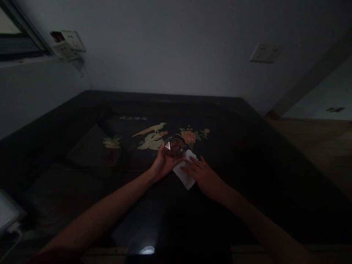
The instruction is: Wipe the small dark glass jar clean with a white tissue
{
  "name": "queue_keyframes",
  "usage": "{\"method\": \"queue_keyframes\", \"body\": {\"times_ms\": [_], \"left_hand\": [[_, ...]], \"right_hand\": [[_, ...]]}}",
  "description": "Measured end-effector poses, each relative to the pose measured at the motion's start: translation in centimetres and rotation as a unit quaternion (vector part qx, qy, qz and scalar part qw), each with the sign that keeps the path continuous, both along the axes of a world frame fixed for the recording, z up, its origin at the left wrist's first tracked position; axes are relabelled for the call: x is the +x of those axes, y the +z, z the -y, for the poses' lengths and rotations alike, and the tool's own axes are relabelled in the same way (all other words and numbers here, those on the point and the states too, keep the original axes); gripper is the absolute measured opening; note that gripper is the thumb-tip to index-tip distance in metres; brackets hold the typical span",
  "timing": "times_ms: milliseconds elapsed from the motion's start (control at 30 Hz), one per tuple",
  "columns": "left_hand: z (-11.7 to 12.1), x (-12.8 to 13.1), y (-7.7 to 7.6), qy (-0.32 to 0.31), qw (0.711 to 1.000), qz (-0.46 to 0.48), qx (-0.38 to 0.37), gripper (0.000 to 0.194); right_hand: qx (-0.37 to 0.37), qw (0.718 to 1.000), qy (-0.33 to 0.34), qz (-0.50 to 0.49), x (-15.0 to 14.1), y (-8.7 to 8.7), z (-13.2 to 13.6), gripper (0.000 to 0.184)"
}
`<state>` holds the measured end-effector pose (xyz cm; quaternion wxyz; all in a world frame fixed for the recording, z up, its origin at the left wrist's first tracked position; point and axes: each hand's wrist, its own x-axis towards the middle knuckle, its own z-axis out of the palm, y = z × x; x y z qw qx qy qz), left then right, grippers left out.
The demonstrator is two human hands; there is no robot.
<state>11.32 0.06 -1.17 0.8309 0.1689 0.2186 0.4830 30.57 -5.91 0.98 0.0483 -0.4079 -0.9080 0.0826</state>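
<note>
A clear glass vessel [175, 146] sits on a black glossy table [247, 172] painted with a bird and flowers. My left hand [162, 164] is wrapped round the near left side of the glass. A folded white cloth [184, 173] lies just right of and below the glass. My right hand [204, 176] rests flat on that cloth with fingers stretched out, pointing toward the glass.
The room is dim. A grey wall stands behind the table with a socket plate [265, 53] at the right and more sockets [67, 44] at the left. A white object [7, 212] sits at the left edge. Wooden floor [316, 139] lies to the right.
</note>
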Motion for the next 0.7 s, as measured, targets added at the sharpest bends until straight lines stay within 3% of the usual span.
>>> {"method": "queue_keyframes", "body": {"times_ms": [100, 200, 267, 367, 467, 567, 633, 700], "left_hand": [[0.8, -0.5, 0.3, -0.017, 1.000, 0.002, -0.009, 0.057], [2.1, -1.0, 0.6, -0.026, 0.999, 0.017, -0.013, 0.055], [2.9, -1.3, 0.6, -0.042, 0.998, 0.023, -0.028, 0.052], [3.8, -1.6, 0.5, -0.067, 0.997, 0.026, -0.039, 0.051], [3.7, -1.7, 0.3, -0.093, 0.995, 0.016, -0.027, 0.051], [3.3, -1.7, 0.2, -0.106, 0.994, 0.004, 0.000, 0.051], [3.3, -1.7, 0.1, -0.114, 0.993, -0.004, 0.020, 0.053], [3.4, -1.7, 0.0, -0.122, 0.991, -0.021, 0.044, 0.057]], "right_hand": [[-0.069, 0.995, -0.009, -0.068, 1.3, 1.1, -0.2, 0.071], [-0.049, 0.983, -0.106, -0.145, 1.8, 1.5, -1.4, 0.049], [-0.009, 0.973, -0.184, -0.137, 1.4, 1.0, -2.5, 0.036], [0.022, 0.968, -0.242, -0.066, 0.2, -0.6, -3.8, 0.038], [0.023, 0.967, -0.247, -0.049, -0.4, -2.1, -4.2, 0.033], [-0.035, 0.963, -0.236, -0.125, 0.1, -2.7, -4.1, 0.024], [-0.088, 0.932, -0.262, -0.236, 0.9, -2.5, -4.1, 0.022], [-0.091, 0.876, -0.319, -0.350, 1.7, -1.9, -4.2, 0.023]]}}
